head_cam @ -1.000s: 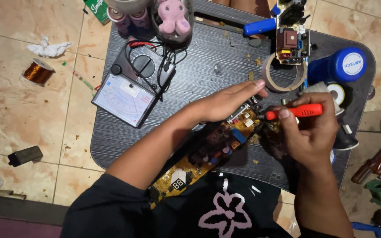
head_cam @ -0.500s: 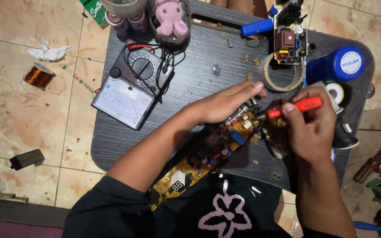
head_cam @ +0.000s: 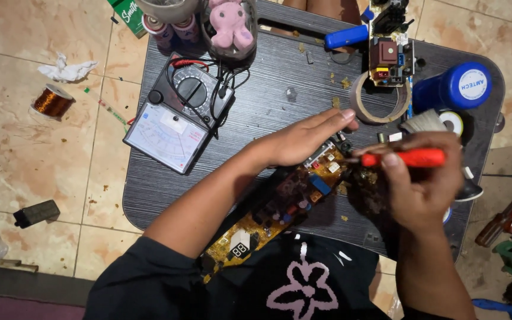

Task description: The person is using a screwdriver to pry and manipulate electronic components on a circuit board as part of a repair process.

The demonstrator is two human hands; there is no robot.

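Note:
A long yellow circuit board (head_cam: pixel 285 204) lies slanted on the dark table (head_cam: pixel 274 95), running from my lap toward the middle. My left hand (head_cam: pixel 300 139) rests flat on the board's upper end, fingers straight and pointing right. My right hand (head_cam: pixel 425 189) grips a red-handled tool (head_cam: pixel 410 157), held level, its tip pointing left at the board's right end. A brush (head_cam: pixel 423 121) shows just behind the right hand.
An analog multimeter (head_cam: pixel 179 115) with leads sits at the table's left. A tape roll (head_cam: pixel 380 101), a small circuit module (head_cam: pixel 389 56), a blue can (head_cam: pixel 454 89) and a pink toy (head_cam: pixel 229 26) stand at the back. A copper wire coil (head_cam: pixel 51 102) and screwdrivers (head_cam: pixel 508 216) lie on the floor.
My right hand has lifted the red-handled tool slightly and turned it more level. The left hand stays on the board.

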